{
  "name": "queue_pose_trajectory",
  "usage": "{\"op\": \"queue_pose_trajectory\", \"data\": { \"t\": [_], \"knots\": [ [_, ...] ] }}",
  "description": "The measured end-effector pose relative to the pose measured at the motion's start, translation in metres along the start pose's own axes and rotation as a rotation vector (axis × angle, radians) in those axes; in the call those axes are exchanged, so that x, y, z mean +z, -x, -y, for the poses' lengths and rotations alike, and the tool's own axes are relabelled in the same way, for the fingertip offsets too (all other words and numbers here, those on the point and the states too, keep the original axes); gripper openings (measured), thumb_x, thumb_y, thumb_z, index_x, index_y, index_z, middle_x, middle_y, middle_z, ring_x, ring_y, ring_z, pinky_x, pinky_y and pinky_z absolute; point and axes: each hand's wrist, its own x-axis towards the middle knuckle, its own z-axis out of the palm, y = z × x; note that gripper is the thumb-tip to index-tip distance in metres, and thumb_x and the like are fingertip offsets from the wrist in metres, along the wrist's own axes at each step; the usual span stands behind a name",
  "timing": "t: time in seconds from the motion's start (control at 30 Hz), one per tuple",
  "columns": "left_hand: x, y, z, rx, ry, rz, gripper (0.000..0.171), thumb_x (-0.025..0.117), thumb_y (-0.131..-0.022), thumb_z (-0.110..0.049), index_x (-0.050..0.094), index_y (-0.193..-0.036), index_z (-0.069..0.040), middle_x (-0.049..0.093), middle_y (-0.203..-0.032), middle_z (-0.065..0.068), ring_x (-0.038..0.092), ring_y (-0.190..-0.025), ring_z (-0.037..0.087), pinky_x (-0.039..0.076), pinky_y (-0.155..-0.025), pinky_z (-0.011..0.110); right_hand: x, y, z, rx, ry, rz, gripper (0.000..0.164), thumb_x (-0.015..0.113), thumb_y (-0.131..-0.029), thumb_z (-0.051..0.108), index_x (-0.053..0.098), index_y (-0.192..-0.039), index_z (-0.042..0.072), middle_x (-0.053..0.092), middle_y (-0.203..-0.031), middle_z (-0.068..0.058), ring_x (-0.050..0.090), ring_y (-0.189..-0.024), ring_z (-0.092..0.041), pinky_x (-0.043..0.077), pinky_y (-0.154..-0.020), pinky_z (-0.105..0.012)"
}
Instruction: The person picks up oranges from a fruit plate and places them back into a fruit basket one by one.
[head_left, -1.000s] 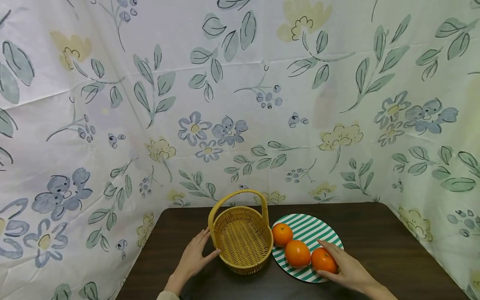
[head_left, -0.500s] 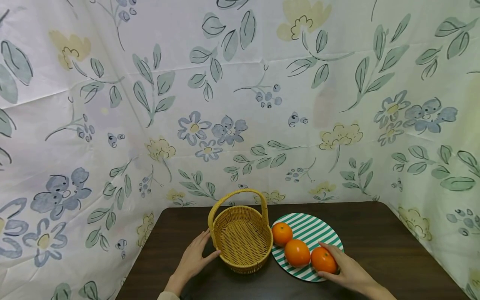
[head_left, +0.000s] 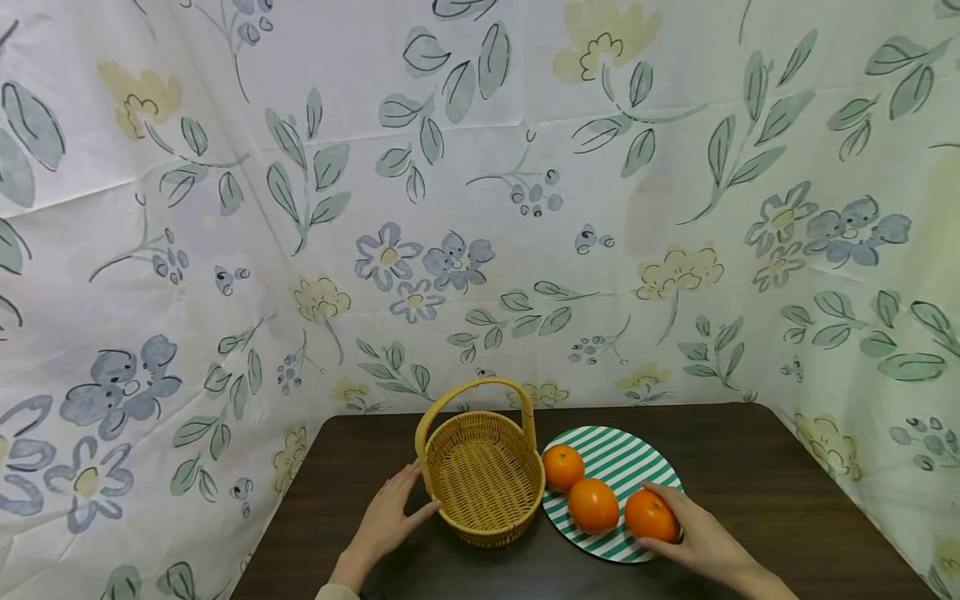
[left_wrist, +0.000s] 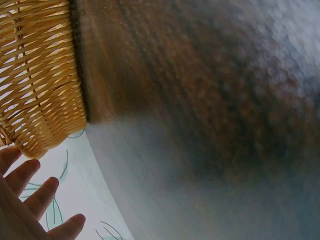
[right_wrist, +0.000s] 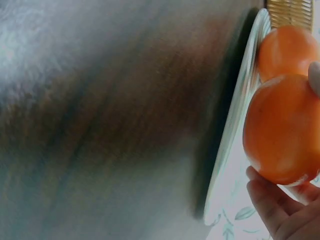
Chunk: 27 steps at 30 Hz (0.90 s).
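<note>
Orange fruit (head_left: 651, 516) on the near right of the green-striped plate (head_left: 626, 454) sits in the right hand (head_left: 701, 540), fingers and thumb curled round it. Two more oranges line the plate, one in the middle (head_left: 592, 505) and one at the far end (head_left: 563, 467), next to the wicker basket (head_left: 483, 475). Left hand (head_left: 387, 518) lies flat-fingered against the basket's left wall, fingers straight and holding nothing. Basket and plate stand side by side on the dark wooden table (head_left: 750, 467), floral cloth (head_left: 480, 208) behind
</note>
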Motion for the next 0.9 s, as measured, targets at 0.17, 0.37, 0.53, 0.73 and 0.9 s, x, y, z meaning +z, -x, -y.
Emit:
{"op": "queue_pose_trajectory", "data": {
  "t": [0.17,0.37,0.53,0.73,0.9],
  "knots": [
    [0.0,0.0,0.0,0.0,0.012,0.0,0.076,0.057,-0.082,-0.06,0.033,-0.145,-0.023,0.035,-0.148,0.0,0.032,-0.135,0.03,0.024,-0.107,0.058,-0.004,-0.003,0.001,-0.016,0.009,-0.023,0.074,0.075,-0.071,0.049,0.048,-0.132,0.018,0.055,-0.12,0.003,0.057,-0.089,-0.006,0.051,-0.066,-0.023],
    [0.001,0.0,0.001,-0.001,0.018,0.0,0.077,0.057,-0.082,-0.06,0.032,-0.146,-0.024,0.036,-0.147,0.0,0.033,-0.135,0.031,0.025,-0.106,0.059,-0.01,-0.009,0.004,-0.009,-0.011,-0.023,0.074,0.076,-0.07,0.048,0.047,-0.132,0.02,0.055,-0.119,0.002,0.057,-0.086,-0.006,0.05,-0.065,-0.024],
    [0.001,0.0,0.001,-0.01,0.02,0.008,0.077,0.056,-0.082,-0.061,0.031,-0.146,-0.026,0.035,-0.147,0.0,0.033,-0.135,0.03,0.024,-0.106,0.059,-0.016,-0.014,0.01,-0.007,-0.02,-0.009,0.073,0.075,-0.072,0.049,0.045,-0.133,0.023,0.055,-0.119,0.001,0.058,-0.086,-0.006,0.051,-0.064,-0.024],
    [0.0,0.0,0.0,-0.007,0.015,-0.009,0.077,0.057,-0.082,-0.061,0.032,-0.145,-0.026,0.037,-0.146,-0.001,0.035,-0.134,0.03,0.024,-0.106,0.059,-0.02,-0.019,0.016,-0.055,-0.007,-0.038,0.073,0.076,-0.071,0.048,0.046,-0.132,0.023,0.054,-0.116,0.005,0.057,-0.085,-0.004,0.051,-0.064,-0.023],
    [0.0,0.0,0.0,0.0,0.012,-0.022,0.077,0.058,-0.081,-0.061,0.034,-0.145,-0.026,0.038,-0.146,-0.002,0.036,-0.133,0.029,0.026,-0.106,0.059,-0.022,-0.025,0.019,-0.106,-0.033,-0.069,0.073,0.078,-0.071,0.043,0.045,-0.133,0.025,0.052,-0.118,0.007,0.057,-0.087,-0.004,0.052,-0.065,-0.023]
  ]
}}
